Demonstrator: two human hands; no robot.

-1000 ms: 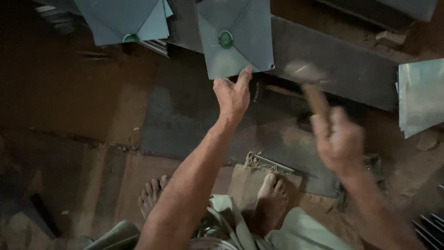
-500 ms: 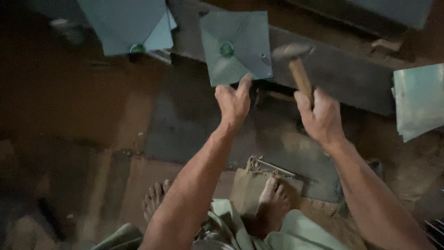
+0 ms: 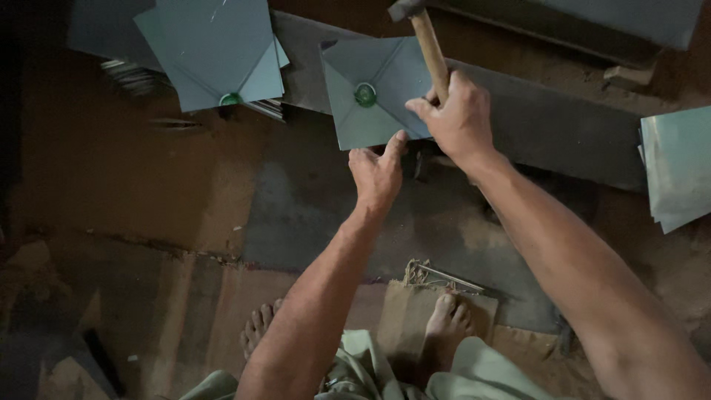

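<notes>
A square grey metal sheet [image 3: 370,100] with diagonal creases and a green round centre lies on a dark steel beam [image 3: 563,130]. My left hand [image 3: 378,174] pinches the sheet's near edge. My right hand [image 3: 459,118] is closed around the wooden handle of a hammer [image 3: 426,41], held over the sheet's right side with the head up at the top edge of the view.
A stack of similar creased sheets [image 3: 215,52] lies at the upper left and more flat sheets [image 3: 678,167] at the right edge. My bare feet [image 3: 444,322] rest on a board and dirt floor below, next to a small wire piece [image 3: 437,275].
The hammer in my right hand has moved left and forward, from beside the sheet to over it. My left hand has stayed on the sheet's near edge.
</notes>
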